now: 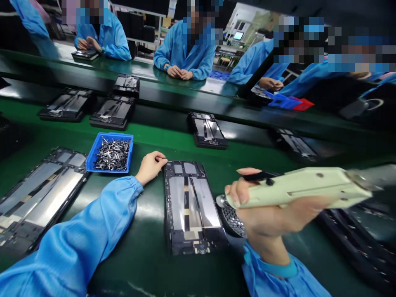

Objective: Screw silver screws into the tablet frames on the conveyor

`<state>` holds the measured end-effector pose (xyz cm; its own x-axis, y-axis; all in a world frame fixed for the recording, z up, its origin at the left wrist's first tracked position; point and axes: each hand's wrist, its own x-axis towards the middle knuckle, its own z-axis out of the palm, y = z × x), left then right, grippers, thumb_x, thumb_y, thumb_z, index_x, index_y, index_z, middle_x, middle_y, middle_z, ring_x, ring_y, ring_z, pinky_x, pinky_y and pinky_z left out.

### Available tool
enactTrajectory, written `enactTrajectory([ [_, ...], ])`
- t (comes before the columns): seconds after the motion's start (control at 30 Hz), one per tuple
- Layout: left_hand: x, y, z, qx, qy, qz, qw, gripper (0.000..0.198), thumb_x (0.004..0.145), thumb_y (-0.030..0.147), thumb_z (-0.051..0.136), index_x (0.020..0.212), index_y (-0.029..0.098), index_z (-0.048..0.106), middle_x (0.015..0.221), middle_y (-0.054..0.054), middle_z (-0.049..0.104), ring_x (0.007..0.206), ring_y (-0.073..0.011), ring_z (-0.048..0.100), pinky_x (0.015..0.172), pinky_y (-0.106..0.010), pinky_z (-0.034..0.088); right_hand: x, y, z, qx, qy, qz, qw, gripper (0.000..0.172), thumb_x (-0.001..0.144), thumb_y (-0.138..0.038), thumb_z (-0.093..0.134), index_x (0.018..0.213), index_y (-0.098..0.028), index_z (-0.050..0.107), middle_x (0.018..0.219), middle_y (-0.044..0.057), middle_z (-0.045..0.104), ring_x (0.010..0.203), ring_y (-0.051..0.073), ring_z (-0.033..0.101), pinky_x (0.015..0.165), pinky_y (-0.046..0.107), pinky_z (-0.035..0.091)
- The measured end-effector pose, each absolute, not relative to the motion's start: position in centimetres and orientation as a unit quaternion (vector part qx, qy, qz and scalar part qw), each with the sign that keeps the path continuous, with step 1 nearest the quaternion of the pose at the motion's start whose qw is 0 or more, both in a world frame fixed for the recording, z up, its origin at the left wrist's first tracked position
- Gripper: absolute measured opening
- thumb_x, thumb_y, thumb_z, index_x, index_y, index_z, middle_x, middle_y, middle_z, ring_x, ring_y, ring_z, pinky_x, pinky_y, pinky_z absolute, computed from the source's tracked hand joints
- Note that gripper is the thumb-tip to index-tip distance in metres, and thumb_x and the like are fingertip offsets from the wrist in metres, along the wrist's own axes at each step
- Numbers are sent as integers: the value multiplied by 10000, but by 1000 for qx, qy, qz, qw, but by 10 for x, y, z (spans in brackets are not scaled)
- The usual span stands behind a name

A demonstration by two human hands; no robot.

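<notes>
An opened tablet with grey metal plates and dark flex strips lies on the green bench in front of me. At its upper left corner is my left hand, thumb and fingers curled together. Whatever is between those fingertips is too small to make out. My right hand is wrapped round a pale green electric screwdriver, held nearly level with its nose pointing left. Just below that nose, at the tablet's right edge, sits a round dark dish of small screws.
A blue bin of small metal parts stands beyond my left forearm. Another opened tablet lies at left, and dark trays at right. Further tablets rest along the line. Co-workers in blue coats sit opposite.
</notes>
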<state>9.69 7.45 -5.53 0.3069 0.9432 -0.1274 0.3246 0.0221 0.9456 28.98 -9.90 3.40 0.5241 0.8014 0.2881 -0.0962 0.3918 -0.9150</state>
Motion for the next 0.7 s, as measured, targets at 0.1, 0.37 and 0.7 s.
enactTrajectory([
  [0.1, 96, 77, -58, 641, 490, 295, 512, 77, 819, 223, 706, 805, 148, 709, 711, -14, 686, 539, -112, 573, 504, -209, 420, 275, -66, 37, -433, -410, 328, 733, 790, 715, -954, 588, 878, -192, 725, 430, -48, 458, 354, 150, 426, 433, 329, 436],
  [0.37, 98, 79, -60, 637, 474, 276, 542, 101, 883, 137, 631, 812, 128, 703, 638, -1, 637, 498, -112, 595, 414, -182, 457, 225, 38, 12, -441, -405, 330, 730, 767, 762, -937, 543, 833, -190, 701, 409, -72, 454, 340, 128, 444, 427, 299, 505],
  [0.7, 102, 77, -66, 635, 482, 269, 540, 117, 903, 146, 647, 839, 137, 744, 658, -3, 679, 477, -110, 595, 447, -187, 452, 209, 59, -7, -430, -423, 322, 730, 718, 810, -889, 533, 844, -190, 692, 417, -78, 455, 337, 125, 459, 427, 289, 508],
])
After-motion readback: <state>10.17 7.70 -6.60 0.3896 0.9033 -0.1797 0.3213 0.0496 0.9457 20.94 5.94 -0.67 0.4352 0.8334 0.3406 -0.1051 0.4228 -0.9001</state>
